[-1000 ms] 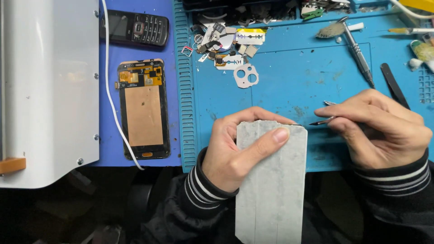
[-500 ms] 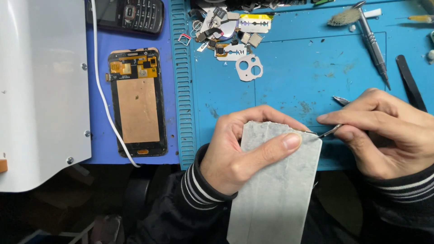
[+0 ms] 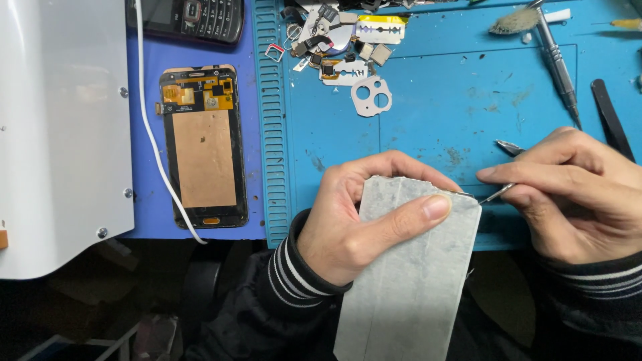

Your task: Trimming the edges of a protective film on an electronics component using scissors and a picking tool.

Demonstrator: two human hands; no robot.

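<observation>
Grey slab (image 3: 408, 281) — still gripped by left hand (image 3: 354, 220) — tweezers (image 3: 495, 194) now touching its corner.

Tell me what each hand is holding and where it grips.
Left hand clasps the grey panel at its upper end, thumb across the face. Right hand pinches metal tweezers along the shaft.
</observation>
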